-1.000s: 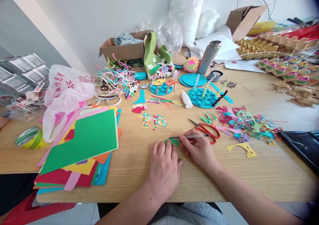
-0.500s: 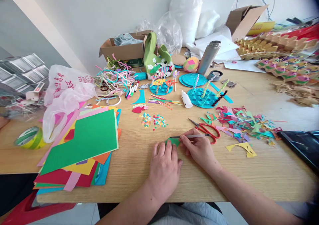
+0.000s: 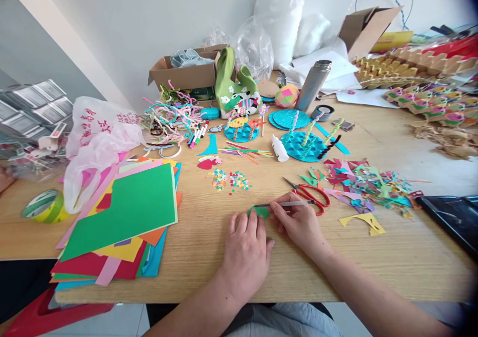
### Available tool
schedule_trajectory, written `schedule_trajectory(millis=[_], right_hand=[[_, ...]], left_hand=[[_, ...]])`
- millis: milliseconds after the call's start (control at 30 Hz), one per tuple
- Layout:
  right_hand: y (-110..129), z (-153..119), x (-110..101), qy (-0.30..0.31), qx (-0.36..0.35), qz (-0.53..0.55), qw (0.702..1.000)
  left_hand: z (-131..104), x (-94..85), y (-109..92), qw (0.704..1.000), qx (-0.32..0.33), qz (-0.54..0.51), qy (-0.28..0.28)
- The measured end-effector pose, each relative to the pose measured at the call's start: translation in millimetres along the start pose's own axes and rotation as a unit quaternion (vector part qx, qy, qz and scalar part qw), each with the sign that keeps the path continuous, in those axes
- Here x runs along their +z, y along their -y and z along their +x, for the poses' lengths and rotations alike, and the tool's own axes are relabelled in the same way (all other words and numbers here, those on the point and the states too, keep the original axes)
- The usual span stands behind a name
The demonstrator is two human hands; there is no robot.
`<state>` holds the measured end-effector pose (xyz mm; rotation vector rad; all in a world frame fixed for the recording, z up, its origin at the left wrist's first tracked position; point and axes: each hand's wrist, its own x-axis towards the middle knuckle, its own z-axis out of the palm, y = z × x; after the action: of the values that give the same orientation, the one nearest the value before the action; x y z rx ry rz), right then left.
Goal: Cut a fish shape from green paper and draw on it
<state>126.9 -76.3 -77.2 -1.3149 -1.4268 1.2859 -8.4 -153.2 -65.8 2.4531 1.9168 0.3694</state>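
My left hand (image 3: 247, 247) lies flat near the table's front, its fingertips on a small green paper piece (image 3: 262, 211). Most of that piece is hidden under my fingers. In my right hand (image 3: 298, 225) is a thin grey pen (image 3: 295, 203), pinched, with its tip over the green piece. Just beyond the right hand rest orange-handled scissors (image 3: 312, 196), blades slightly apart. Behind both hands are small piles of paper dots (image 3: 239, 180) and a red paper shape (image 3: 205, 164).
Stacked coloured paper (image 3: 144, 202) covers the left side. Paper scraps (image 3: 373, 182) and a black tray-like object (image 3: 451, 222) are at right. Farther back stand a white glue bottle (image 3: 280, 149), blue egg-carton pieces (image 3: 298, 147) and a metal flask (image 3: 314, 87).
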Motion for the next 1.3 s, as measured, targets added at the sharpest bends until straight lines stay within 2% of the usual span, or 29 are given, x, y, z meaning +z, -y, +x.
schedule_trajectory(millis=[1300], right_hand=[[2.5,0.6,-1.5,-0.018,0.004,0.010,1.000]], left_hand=[[-0.5,0.4,0.2,1.000,-0.002,-0.001,0.010]])
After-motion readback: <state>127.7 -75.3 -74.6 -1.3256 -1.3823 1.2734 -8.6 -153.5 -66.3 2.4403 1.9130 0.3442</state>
